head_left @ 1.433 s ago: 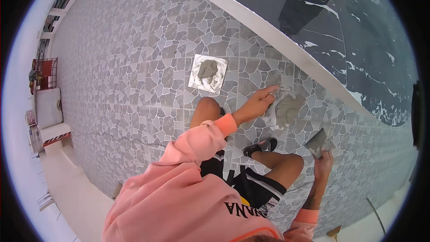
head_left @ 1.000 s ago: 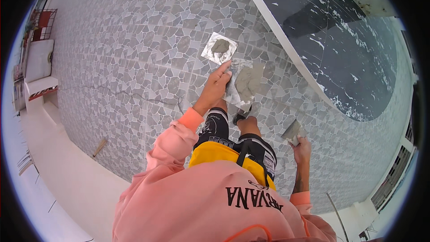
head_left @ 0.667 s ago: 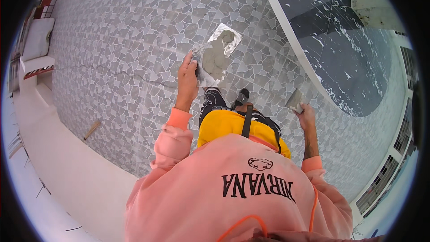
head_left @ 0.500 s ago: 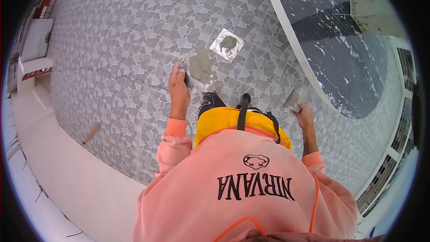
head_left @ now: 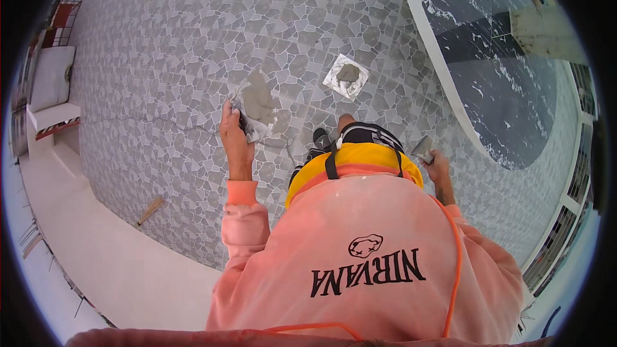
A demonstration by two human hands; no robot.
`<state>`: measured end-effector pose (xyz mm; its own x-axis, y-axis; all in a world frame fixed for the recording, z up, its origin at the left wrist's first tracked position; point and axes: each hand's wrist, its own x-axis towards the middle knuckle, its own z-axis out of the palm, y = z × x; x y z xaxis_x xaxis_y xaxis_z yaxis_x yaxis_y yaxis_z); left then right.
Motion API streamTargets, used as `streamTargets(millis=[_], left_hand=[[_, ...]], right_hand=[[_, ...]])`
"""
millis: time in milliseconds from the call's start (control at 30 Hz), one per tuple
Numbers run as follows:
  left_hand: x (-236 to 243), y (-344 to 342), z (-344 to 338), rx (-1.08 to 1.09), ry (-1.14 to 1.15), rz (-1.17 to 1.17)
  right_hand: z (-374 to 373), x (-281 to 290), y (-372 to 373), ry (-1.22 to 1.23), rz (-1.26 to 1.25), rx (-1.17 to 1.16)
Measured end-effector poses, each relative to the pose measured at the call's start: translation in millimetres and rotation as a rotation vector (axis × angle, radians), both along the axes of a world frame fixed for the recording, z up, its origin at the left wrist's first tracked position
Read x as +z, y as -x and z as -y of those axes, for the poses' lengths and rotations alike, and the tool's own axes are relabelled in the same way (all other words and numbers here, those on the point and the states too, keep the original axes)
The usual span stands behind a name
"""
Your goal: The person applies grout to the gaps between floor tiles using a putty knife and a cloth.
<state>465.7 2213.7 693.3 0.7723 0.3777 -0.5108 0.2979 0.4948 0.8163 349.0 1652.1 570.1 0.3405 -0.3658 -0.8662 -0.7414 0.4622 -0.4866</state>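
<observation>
Left hand (head_left: 236, 133): was closed along the left edge of a flat board, its fingers pointing to the far side; exact thumb placement could not be told.
Board (head_left: 256, 131): was held in the left hand, left of centre, its pale surface smeared; whether it touched the floor could not be told.
Grey paste on board (head_left: 259, 99): lay in a broad, thick patch covering much of the far and right part.
Right hand (head_left: 437, 166): was curled around the near end of a scraper, well apart from the board.
Scraper (head_left: 422, 148): was flat, broad-bladed and greyish, angled to the far left.
White square tile (head_left: 353, 92): lay on the floor, right of the board and apart from it, set cornerwise, with whitish smears.
Grey mound (head_left: 348, 73): sat near the middle of the tile.
Floor (head_left: 186, 77): was of grey stone-pattern tiles with pale joints.
Dark marbled surface (head_left: 479, 71): stood at the far right, white-veined, with a pale edge strip (head_left: 440, 67).
Straw-coloured stick (head_left: 151, 211): lay at the near left, close to a white low wall (head_left: 128, 266).
Clothing: comprised a pink sweatshirt (head_left: 366, 231) and a yellow bag (head_left: 360, 156).
</observation>
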Motion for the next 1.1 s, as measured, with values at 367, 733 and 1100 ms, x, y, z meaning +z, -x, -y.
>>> streamTargets(millis=[367, 733, 1100], left_hand=[[5, -145, -47, 0.025, -0.029, 0.016], [24, -338, -104, -0.081, -0.130, 0.083], [-30, -584, -96, -0.410, -0.015, 0.053]], right_hand=[[-22, -93, -78, -0.036, -0.151, -0.011], [-172, -88, -402, -0.171, 0.220, 0.084], [-201, -122, -373, -0.031, 0.068, -0.316]])
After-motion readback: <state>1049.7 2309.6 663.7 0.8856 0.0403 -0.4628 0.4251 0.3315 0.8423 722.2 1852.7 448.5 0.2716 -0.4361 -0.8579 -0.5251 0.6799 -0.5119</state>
